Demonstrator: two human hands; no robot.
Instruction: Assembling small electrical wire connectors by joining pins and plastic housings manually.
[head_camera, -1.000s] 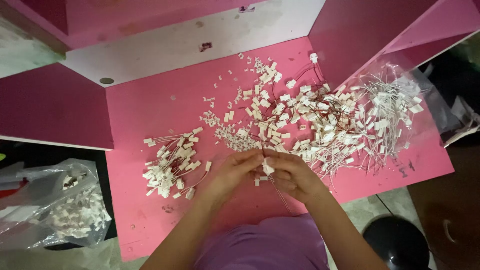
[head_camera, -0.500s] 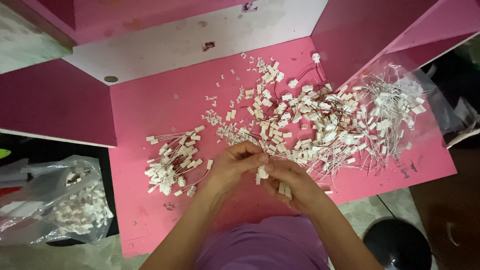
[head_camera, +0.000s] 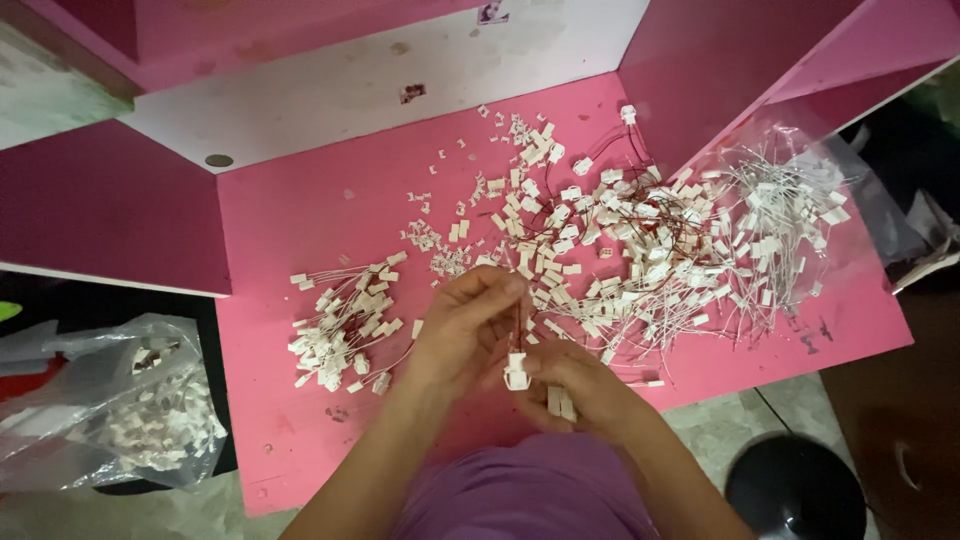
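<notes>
White plastic connector (head_camera: 516, 371), pinched at the near desk (head_camera: 300, 210) edge between right hand (head_camera: 585, 385) and left hand (head_camera: 468, 330) fingers clenched on its thin wires, apparently mid-assembly; next move likely needs careful seating, then placing left with the finished pile (head_camera: 340, 330).

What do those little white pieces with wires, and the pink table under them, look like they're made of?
The white pieces between the left hand and right hand look like moulded plastic: blocky, matte, uniform white. Their wires seem thin and plastic-coated, white and red. The pink table looks like painted or laminated board, smooth with a slight sheen and scuffs.
</notes>
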